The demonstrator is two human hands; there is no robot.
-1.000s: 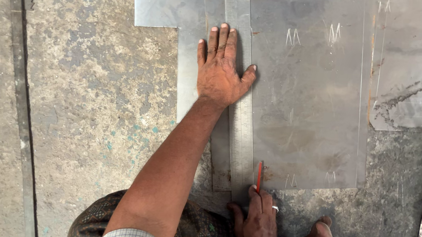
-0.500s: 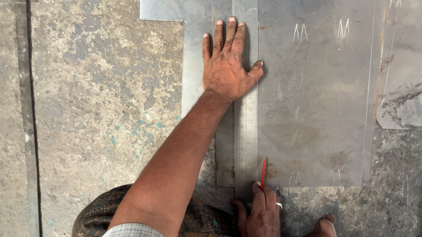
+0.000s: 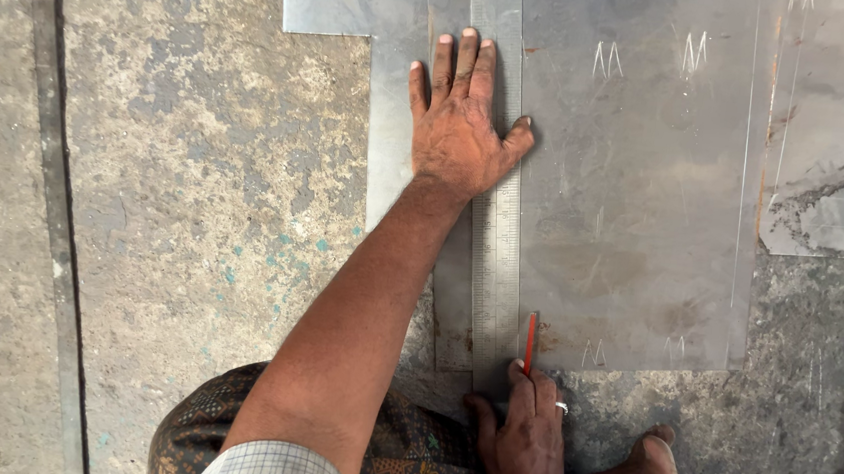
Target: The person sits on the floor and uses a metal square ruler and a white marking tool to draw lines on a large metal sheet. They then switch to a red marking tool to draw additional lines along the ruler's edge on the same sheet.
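Left hand (image 3: 459, 130) flat on ruler (image 3: 498, 243), right hand (image 3: 526, 446) gripping red scriber (image 3: 530, 343)

Steel ruler (image 3: 497, 253) flat along metal sheet (image 3: 637, 184)

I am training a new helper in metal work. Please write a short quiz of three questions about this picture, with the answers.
1. True or false: the left hand lies flat, fingers spread, on the long grey steel ruler.
2. What does the right hand hold against the ruler's edge? A) a hammer B) a thin red marking tool C) a pair of scissors
3. Fill in: the ruler lies on a flat grey ____ sheet on the concrete floor.

Key:
1. True.
2. B, the thin red marking tool, tip on the sheet close to its near edge.
3. Metal.
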